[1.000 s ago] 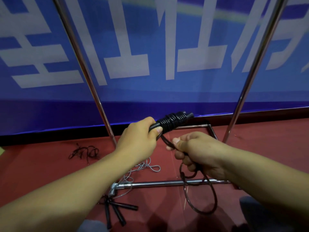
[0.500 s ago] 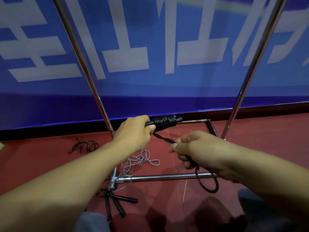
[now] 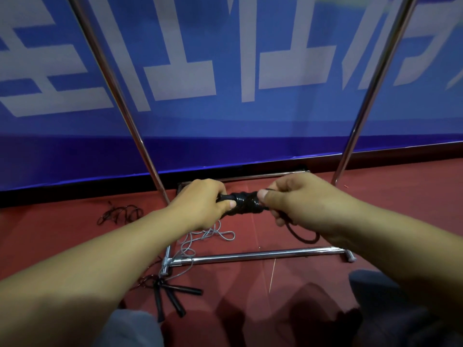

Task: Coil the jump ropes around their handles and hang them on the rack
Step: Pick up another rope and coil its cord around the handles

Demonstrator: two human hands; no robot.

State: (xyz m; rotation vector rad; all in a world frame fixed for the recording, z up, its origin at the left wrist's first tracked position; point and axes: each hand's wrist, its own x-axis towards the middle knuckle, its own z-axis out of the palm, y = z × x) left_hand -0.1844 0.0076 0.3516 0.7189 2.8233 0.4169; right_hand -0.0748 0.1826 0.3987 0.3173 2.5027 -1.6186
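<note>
A black jump rope [image 3: 246,202] is wound in tight coils around its handles, held level between my hands above the red floor. My left hand [image 3: 200,202] grips the handle end on the left. My right hand [image 3: 295,201] pinches the rope's free end against the right side of the coil, and a short black loop [image 3: 304,235] hangs below its fingers. The chrome rack [image 3: 250,257] stands just beyond, with its two uprights rising left and right and its base bar lying on the floor under my hands.
More black jump rope handles [image 3: 172,296] lie by the rack's left foot, with a grey rope [image 3: 208,237] tangled over the base. A dark rope tangle [image 3: 120,215] lies at the left. A blue banner [image 3: 225,83] with white characters fills the back.
My right hand has moved up and left to the coil, taking in the hanging rope; the loop below it is much shorter. The coiled handles have turned level.
</note>
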